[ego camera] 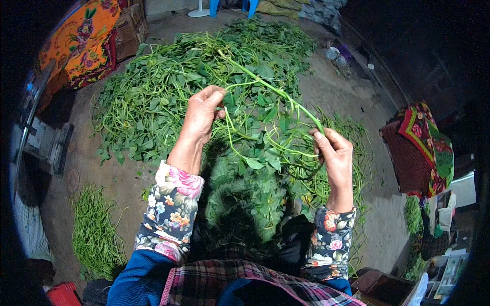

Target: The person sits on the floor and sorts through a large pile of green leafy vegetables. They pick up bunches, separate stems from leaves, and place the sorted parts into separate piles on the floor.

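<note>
My right hand (pixel 334 151) grips the lower end of a thick green vine stem (pixel 281 93), which slants up and left over the leaf pile. Thin leaf stalks (pixel 291 148) also reach to the fingers of that hand. Up and to the left, my left hand (pixel 206 107) pinches a thin side stalk with a green leaf (pixel 229 100) at its fingertips. This stalk appears to join the thick stem. Before me spreads a large heap of leafy green vines (pixel 153 91). More leaves (pixel 245 191) lie in shadow between my legs.
A bundle of bare green stalks (pixel 93 231) lies on the floor (pixel 145 172) at left. Loose stalks (pixel 356 141) trail at right. Patterned cloths (pixel 82 42) (pixel 425 149) cover things on both sides. Blue plastic legs (pixel 233 7) stand at the back, a red plastic object (pixel 64 294) at lower left.
</note>
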### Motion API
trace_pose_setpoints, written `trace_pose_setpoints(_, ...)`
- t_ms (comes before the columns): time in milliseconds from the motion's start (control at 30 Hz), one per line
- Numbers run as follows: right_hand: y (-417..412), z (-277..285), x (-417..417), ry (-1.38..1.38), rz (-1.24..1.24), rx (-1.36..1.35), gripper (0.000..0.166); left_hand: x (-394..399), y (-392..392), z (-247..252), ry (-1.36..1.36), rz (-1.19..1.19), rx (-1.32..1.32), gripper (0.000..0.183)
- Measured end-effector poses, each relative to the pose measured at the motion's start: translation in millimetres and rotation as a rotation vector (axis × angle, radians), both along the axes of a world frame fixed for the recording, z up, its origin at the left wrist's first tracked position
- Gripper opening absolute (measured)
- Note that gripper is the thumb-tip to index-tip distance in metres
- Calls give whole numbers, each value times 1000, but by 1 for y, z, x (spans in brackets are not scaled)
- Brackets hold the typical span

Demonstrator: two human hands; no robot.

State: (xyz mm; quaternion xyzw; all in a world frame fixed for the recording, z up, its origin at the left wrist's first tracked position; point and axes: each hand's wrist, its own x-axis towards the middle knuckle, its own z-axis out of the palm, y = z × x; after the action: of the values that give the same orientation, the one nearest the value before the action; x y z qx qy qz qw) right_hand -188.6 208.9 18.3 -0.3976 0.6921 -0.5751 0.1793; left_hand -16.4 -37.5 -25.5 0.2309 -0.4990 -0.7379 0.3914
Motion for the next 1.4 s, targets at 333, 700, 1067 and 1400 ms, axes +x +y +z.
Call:
trace_pose_setpoints(333, -1, 4, 4, 23, 9, 76, 17, 6, -8, 4, 13, 198, -18, 16)
trace_pose_setpoints(700, 20, -1, -15, -125, -192, -134, 19, 25, -35, -2, 220, 185, 29, 14)
trace_pose_setpoints(1067, 11, -11, -22, -462, -135, -348, 18, -3, 12, 1, 165, -343, 52, 12)
trace_pose_setpoints(1400, 9, -16, -25, -633, -79, -416, 22, -5, 23, -4, -62, -533, -144, 22)
